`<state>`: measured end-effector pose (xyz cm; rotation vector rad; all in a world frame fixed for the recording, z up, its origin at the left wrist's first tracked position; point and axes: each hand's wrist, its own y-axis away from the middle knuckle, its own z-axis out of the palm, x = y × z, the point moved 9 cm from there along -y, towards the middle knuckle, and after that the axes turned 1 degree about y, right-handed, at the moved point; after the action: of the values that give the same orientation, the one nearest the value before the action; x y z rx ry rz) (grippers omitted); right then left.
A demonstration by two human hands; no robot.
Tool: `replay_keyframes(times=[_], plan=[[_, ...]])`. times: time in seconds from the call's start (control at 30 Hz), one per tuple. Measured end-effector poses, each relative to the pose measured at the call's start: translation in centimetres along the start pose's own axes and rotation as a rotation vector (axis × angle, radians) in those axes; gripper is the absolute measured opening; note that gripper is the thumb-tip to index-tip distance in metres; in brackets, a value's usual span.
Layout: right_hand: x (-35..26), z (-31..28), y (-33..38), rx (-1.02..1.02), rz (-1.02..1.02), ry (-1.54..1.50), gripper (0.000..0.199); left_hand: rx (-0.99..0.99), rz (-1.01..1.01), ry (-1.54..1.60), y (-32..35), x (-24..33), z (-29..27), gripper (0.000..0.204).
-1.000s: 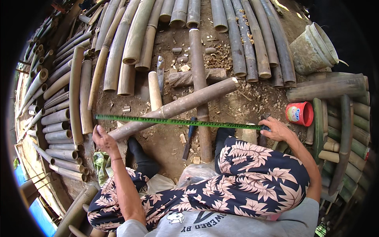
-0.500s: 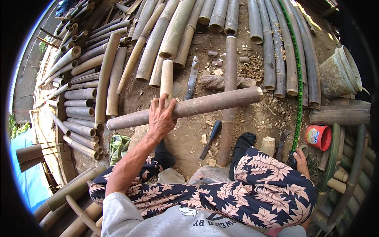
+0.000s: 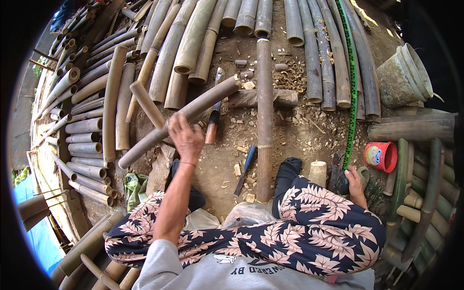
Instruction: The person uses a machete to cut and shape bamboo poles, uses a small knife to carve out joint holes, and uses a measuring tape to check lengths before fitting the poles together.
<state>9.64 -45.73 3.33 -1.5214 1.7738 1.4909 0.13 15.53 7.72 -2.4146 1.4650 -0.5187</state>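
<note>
My left hand (image 3: 186,137) is on the middle of a brown bamboo pole (image 3: 208,100), which slants from lower left to upper right. Its fingers curl over the pole, slightly blurred. A shorter, paler bamboo piece (image 3: 146,104) meets the pole at an angle beside my fingertips; whether the two are joined I cannot tell. At the right, beside my knee, my right hand (image 3: 355,180) grips the dark case of a tape measure (image 3: 342,184). Its green tape (image 3: 353,92) runs out far along the bamboo poles.
Another bamboo pole (image 3: 265,121) lies across a wood block (image 3: 286,98). A blue-handled chisel (image 3: 247,166) and a wooden-handled blade (image 3: 212,125) lie on the chip-strewn ground. Cut bamboo (image 3: 195,38) is ranked ahead and left. A red tub (image 3: 388,158) and a dirty bucket (image 3: 401,75) stand right.
The pole under my left hand has swung to a steeper slant and shifted left, and the shorter piece has turned with it. My right hand keeps its grip on the tape measure.
</note>
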Motion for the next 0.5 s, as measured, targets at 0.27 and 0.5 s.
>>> replay_keyframes(times=[0.27, 0.5], plan=[[-3.0, 0.9, 2.0, -0.001, -0.008, 0.143, 0.043, -0.745, -0.4, 0.546, 9.0, 16.1, 11.9, 0.069], [-1.0, -0.7, 2.3, 0.054, -0.054, 0.221, 0.041, -0.807, 0.077, 0.28, 0.2, 10.0, 3.4, 0.064]])
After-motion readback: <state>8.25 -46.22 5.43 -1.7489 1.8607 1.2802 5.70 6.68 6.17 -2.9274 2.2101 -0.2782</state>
